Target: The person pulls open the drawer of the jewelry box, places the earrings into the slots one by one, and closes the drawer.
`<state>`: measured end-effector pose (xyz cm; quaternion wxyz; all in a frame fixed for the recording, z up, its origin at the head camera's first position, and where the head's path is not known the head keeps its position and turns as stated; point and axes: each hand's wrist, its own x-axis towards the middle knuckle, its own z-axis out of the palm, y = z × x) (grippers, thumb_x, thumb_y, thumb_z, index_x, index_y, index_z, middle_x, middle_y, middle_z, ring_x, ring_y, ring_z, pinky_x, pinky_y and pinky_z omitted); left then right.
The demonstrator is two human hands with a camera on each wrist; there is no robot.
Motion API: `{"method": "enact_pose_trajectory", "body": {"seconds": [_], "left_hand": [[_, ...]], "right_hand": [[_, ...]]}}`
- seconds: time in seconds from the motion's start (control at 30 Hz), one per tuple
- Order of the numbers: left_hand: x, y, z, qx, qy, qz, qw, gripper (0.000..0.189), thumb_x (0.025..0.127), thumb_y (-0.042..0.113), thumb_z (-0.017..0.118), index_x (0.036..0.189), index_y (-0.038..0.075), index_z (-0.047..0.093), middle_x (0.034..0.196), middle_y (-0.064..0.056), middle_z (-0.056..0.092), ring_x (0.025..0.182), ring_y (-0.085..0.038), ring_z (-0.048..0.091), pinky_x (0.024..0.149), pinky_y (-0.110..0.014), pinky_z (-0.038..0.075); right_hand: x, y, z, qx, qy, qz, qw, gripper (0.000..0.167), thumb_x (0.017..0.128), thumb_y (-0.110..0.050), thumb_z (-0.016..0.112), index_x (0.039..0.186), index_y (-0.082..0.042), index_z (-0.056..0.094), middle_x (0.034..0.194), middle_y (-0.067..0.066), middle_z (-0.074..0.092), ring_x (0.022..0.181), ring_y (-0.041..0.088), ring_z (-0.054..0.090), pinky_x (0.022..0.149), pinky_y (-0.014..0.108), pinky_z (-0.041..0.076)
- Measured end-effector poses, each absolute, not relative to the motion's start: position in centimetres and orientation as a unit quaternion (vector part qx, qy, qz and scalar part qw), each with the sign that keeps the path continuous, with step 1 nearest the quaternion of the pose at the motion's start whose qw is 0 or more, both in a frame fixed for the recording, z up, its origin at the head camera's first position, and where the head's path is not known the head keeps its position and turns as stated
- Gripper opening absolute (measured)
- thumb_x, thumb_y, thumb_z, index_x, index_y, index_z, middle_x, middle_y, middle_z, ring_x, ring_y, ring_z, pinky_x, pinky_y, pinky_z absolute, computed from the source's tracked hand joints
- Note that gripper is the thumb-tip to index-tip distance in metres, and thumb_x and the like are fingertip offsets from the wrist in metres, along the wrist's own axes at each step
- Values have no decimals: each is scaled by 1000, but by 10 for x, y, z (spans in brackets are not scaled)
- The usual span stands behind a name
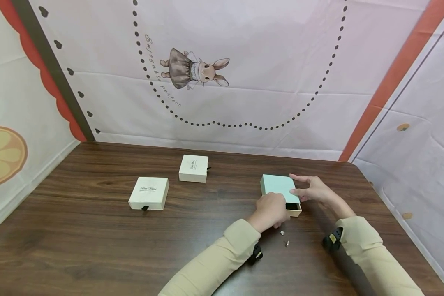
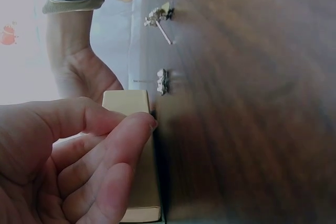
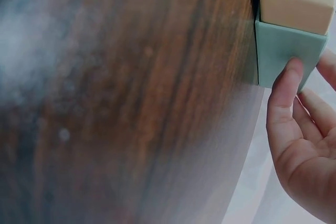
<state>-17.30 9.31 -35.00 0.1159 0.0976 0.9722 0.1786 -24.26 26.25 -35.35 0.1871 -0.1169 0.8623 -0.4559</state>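
On the right of a dark wooden table (image 1: 96, 246), a mint-green sleeve (image 1: 279, 184) is lying flat, its cream drawer (image 1: 294, 213) jutting partly out. My right hand (image 1: 312, 191) is holding the sleeve's right side, half open, thumb pressing its wall. My left hand (image 1: 271, 210) is curling at the drawer's front, thumb and forefinger meeting; I cannot tell what, if anything, they are pinching. One earring (image 1: 282, 233) and a second earring (image 1: 287, 243) are lying close by on my side, so a jerk freeing the drawer suddenly could be scattering them, and too hard a squeeze could be jamming it. The drawer's end is pointing toward me; the box's long axis is running away from me, leaning slightly left at the far end.
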Motion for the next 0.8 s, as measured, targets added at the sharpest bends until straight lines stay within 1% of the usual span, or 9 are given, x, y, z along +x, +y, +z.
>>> {"method": "enact_pose_trajectory", "body": {"seconds": [0.2,0.37,0.6,0.8], "left_hand": [[-167,93,-350,104,973,171,115,37,81,32,67,49,17,57,37,7,51,31,-3,48,41,-20,38],[-162,94,-350,107,976,153,116,38,81,33,66,48,18,56,36,7,50,31,-3,47,40,-21,38],[-155,94,-349,110,976,150,115,36,81,30,65,49,18,56,36,6,50,31,-4,47,38,-22,38],[-153,94,-349,113,978,140,110,40,81,31,65,45,18,56,35,6,49,31,-4,47,38,-22,38]], "right_hand": [[-243,263,-354,-118,868,-446,184,68,85,-21,65,140,-2,32,140,32,25,67,16,56,66,32,52],[-242,263,-354,-112,869,-445,186,69,84,-23,66,140,-2,31,141,31,24,68,17,56,67,33,52],[-241,262,-353,-105,873,-438,185,69,84,-24,66,141,-4,32,142,31,22,71,18,56,69,34,52],[-241,262,-353,-109,872,-440,184,68,84,-23,66,140,-3,32,143,30,21,75,15,59,71,34,52]]}}
